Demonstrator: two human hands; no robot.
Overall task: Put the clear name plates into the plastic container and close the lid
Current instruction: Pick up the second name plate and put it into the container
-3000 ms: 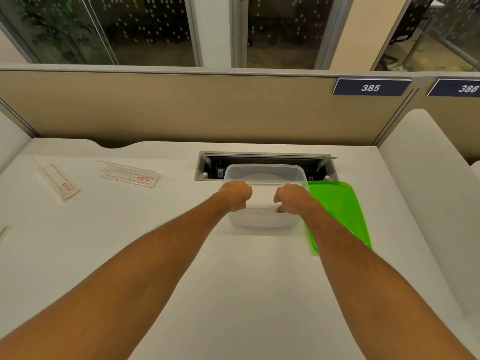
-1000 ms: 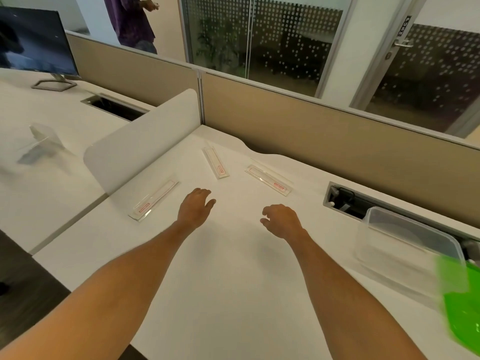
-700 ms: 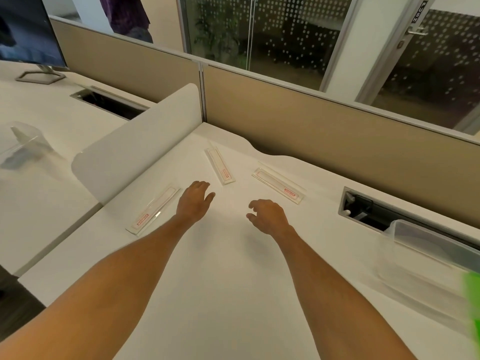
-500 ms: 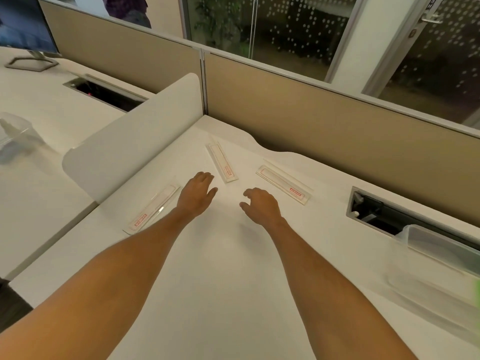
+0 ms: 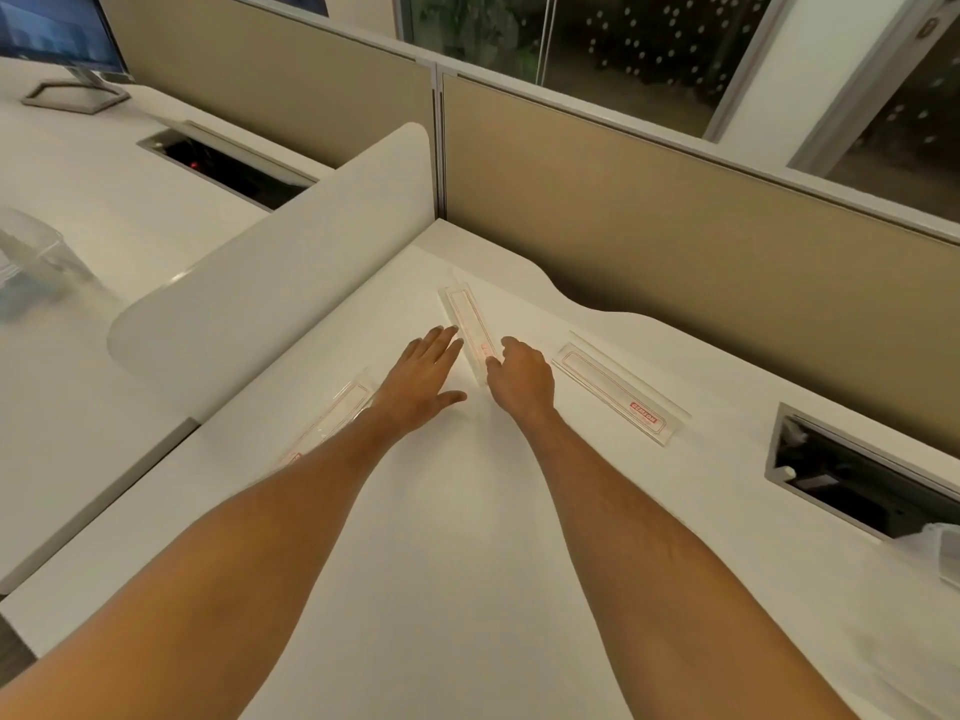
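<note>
Three clear name plates with red print lie flat on the white desk (image 5: 467, 537). The middle plate (image 5: 467, 319) points away from me, and both hands are at its near end. My left hand (image 5: 426, 381) lies flat with straight fingers just left of it. My right hand (image 5: 519, 379) has loosely curled fingers, and its fingertips touch the plate's near end. The right plate (image 5: 618, 389) lies apart from my right hand. The left plate (image 5: 332, 423) is partly hidden under my left forearm. Only a corner of the clear plastic container (image 5: 950, 558) shows at the right edge. The lid is out of view.
A white curved divider (image 5: 270, 267) bounds the desk on the left and a beige partition (image 5: 675, 241) stands behind it. An open cable tray (image 5: 857, 475) is sunk into the desk at right. The neighbouring desk holds a monitor (image 5: 57, 39).
My view has swung left from the container to the plates. Both hands have reached forward to the middle plate, and the right fingertips now touch its near end.
</note>
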